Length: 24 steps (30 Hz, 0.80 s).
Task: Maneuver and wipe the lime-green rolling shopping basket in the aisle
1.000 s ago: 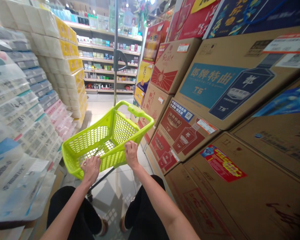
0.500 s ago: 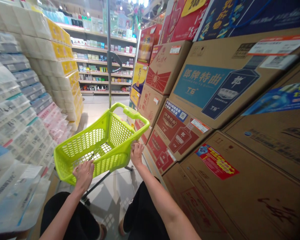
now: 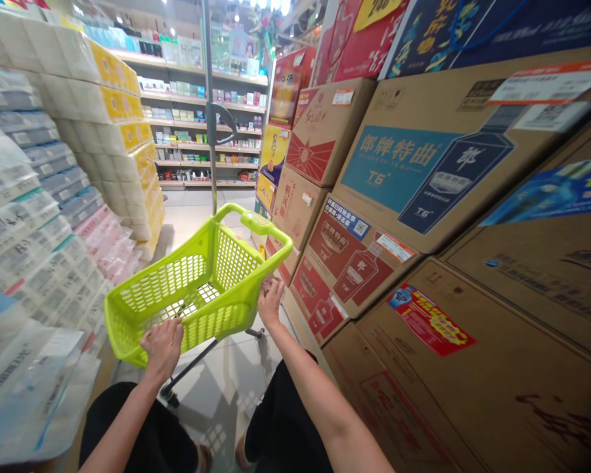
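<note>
In front of me stands a lime-green plastic shopping cart (image 3: 226, 322) with a perforated basket, turned sideways. Nothing lies inside the basket. My left hand (image 3: 163, 347) is closed over its near rim, left of the middle, with the knuckles up. Farther right, my right hand (image 3: 270, 303) has curled fingers against the near rim below the cart's handle (image 3: 256, 222); its fingertips are partly hidden. Dark legs and small wheels of the cart show underneath, on the tiled floor.
Stacked cardboard cartons (image 3: 404, 157) rise close on the right. On the left are piled tissue packs (image 3: 113, 125) and plastic-wrapped packages (image 3: 34, 263). A tall metal pole (image 3: 210, 85) rises behind the cart. Stocked shelves (image 3: 192, 141) line the back, past a strip of floor.
The cart and the pole sit slightly farther left in view. Both hands keep their places on the basket's rim.
</note>
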Each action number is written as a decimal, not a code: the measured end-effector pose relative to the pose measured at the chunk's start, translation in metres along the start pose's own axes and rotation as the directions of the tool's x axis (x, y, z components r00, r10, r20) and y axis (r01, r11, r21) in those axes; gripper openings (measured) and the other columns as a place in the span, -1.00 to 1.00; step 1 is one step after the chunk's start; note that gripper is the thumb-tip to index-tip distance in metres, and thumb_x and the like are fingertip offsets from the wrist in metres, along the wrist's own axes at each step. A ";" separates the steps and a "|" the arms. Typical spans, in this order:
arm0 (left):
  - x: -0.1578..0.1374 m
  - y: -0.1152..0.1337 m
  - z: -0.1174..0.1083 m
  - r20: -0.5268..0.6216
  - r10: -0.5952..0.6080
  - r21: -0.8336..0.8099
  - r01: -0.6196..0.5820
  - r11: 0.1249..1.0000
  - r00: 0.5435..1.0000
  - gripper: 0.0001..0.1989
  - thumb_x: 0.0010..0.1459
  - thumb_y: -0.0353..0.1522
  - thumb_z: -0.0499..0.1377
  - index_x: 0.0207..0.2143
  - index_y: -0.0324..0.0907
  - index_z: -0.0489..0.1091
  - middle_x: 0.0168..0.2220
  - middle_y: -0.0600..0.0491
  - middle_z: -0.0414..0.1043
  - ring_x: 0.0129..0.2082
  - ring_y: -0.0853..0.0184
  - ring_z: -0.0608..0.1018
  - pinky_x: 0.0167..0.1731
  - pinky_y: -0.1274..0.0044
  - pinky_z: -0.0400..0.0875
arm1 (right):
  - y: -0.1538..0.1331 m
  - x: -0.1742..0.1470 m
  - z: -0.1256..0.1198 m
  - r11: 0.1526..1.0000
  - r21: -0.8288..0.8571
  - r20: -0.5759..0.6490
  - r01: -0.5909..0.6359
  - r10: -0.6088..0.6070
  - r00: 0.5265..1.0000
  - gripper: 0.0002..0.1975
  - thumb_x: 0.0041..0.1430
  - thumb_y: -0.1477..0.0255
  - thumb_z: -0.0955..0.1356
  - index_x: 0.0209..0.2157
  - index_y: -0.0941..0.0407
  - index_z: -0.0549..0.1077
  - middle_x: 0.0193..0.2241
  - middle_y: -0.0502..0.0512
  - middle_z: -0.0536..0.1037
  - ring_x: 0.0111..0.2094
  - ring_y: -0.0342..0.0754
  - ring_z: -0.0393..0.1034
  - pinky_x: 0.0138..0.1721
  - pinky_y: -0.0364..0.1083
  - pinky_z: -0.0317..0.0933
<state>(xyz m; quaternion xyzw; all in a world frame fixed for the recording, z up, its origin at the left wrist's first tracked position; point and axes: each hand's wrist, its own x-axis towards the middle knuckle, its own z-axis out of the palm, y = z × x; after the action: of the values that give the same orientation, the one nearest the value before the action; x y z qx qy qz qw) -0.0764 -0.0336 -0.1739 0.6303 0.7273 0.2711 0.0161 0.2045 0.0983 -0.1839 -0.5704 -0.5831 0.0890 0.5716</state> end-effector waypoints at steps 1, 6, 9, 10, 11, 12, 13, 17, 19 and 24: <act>0.000 0.000 0.000 0.000 0.002 0.003 -0.002 1.000 1.000 -0.57 0.32 -0.17 -0.17 -0.04 -0.05 0.42 -0.18 0.04 0.48 -0.14 0.23 0.40 0.01 0.27 0.03 | 0.005 -0.010 0.000 1.000 0.011 0.038 -0.021 0.020 0.999 -0.79 0.05 0.53 0.21 -0.22 0.09 0.25 -0.15 0.20 0.31 0.00 0.07 0.18 0.07 0.12 0.11; 0.002 0.000 -0.003 -0.001 0.009 0.030 -0.009 1.000 1.000 -0.55 0.33 -0.17 -0.19 -0.04 -0.07 0.42 -0.19 0.03 0.48 -0.14 0.22 0.38 0.01 0.26 0.01 | -0.002 0.014 -0.019 0.996 0.050 -0.077 -0.067 0.071 0.995 -0.78 0.14 0.46 0.21 -0.13 0.08 0.23 -0.11 0.19 0.27 0.01 0.04 0.18 0.09 0.08 0.10; 0.003 0.000 -0.005 0.000 0.013 0.031 -0.013 0.999 1.000 -0.55 0.33 -0.18 -0.20 -0.03 -0.07 0.42 -0.18 0.02 0.49 -0.13 0.21 0.37 0.01 0.25 -0.01 | -0.021 0.055 -0.023 0.996 0.087 -0.194 0.035 -0.017 0.981 -0.73 0.20 0.40 0.21 -0.05 0.09 0.21 -0.01 0.22 0.24 0.10 0.04 0.14 0.15 0.08 0.06; 0.004 0.000 -0.005 0.000 0.013 0.031 -0.013 0.999 1.000 -0.55 0.33 -0.18 -0.20 -0.04 -0.07 0.42 -0.18 0.02 0.49 -0.13 0.22 0.37 0.01 0.25 -0.01 | -0.025 0.063 -0.020 0.994 0.084 -0.208 0.070 -0.052 0.977 -0.72 0.21 0.39 0.21 -0.03 0.09 0.20 0.01 0.23 0.23 0.12 0.04 0.12 0.17 0.09 0.03; 0.004 0.000 -0.005 0.001 0.011 0.032 -0.011 0.999 1.000 -0.56 0.33 -0.18 -0.19 -0.04 -0.07 0.42 -0.18 0.02 0.49 -0.14 0.22 0.37 0.00 0.25 -0.01 | -0.027 0.065 -0.016 0.993 0.078 -0.215 0.092 -0.073 0.974 -0.71 0.22 0.39 0.20 -0.01 0.10 0.20 0.03 0.25 0.22 0.15 0.05 0.09 0.19 0.10 0.01; 0.004 -0.001 -0.004 0.000 0.007 0.033 -0.007 0.999 1.000 -0.56 0.32 -0.17 -0.18 -0.04 -0.07 0.42 -0.18 0.02 0.49 -0.14 0.22 0.37 0.00 0.26 -0.01 | -0.026 0.061 -0.009 0.993 0.076 -0.221 0.094 -0.076 0.972 -0.70 0.22 0.39 0.19 0.00 0.10 0.19 0.04 0.27 0.22 0.16 0.05 0.07 0.19 0.11 -0.01; 0.004 -0.001 -0.003 -0.002 0.003 0.035 -0.003 0.999 1.000 -0.56 0.32 -0.17 -0.18 -0.05 -0.07 0.42 -0.18 0.02 0.49 -0.14 0.22 0.38 0.00 0.26 0.00 | -0.023 0.052 -0.002 0.994 0.078 -0.224 0.073 -0.054 0.973 -0.69 0.22 0.39 0.19 0.00 0.11 0.18 0.04 0.28 0.22 0.17 0.06 0.06 0.19 0.12 -0.01; 0.005 -0.002 -0.002 -0.008 0.000 0.041 0.001 0.999 1.000 -0.57 0.32 -0.17 -0.18 -0.06 -0.06 0.42 -0.20 0.03 0.48 -0.15 0.23 0.38 -0.01 0.27 0.01 | 0.002 -0.012 0.024 0.982 0.128 -0.103 -0.141 0.155 0.983 -0.73 0.21 0.38 0.17 -0.05 0.12 0.18 -0.05 0.29 0.26 0.06 0.08 0.14 0.10 0.13 0.09; 0.006 -0.002 -0.002 -0.010 -0.003 0.052 0.003 0.999 1.000 -0.57 0.32 -0.18 -0.18 -0.06 -0.06 0.42 -0.20 0.03 0.47 -0.15 0.22 0.39 -0.01 0.27 0.01 | 0.011 -0.034 0.027 0.978 0.142 -0.023 -0.156 0.160 0.987 -0.79 0.16 0.39 0.21 -0.15 0.11 0.22 -0.17 0.22 0.32 -0.05 0.08 0.22 0.00 0.11 0.17; 0.010 0.000 -0.006 0.000 -0.011 0.079 0.011 0.997 1.000 -0.57 0.32 -0.19 -0.19 -0.06 -0.05 0.42 -0.18 0.02 0.48 -0.16 0.22 0.39 -0.03 0.27 0.03 | -0.006 -0.009 0.013 0.979 0.165 -0.021 -0.119 0.124 0.992 -0.80 0.15 0.42 0.22 -0.15 0.09 0.23 -0.14 0.19 0.31 -0.04 0.03 0.23 0.03 0.06 0.16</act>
<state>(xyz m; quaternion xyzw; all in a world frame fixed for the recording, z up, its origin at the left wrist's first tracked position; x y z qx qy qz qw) -0.0808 -0.0261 -0.1660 0.6264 0.7410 0.2418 -0.0069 0.1880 0.0962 -0.1887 -0.5573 -0.5290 0.1626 0.6189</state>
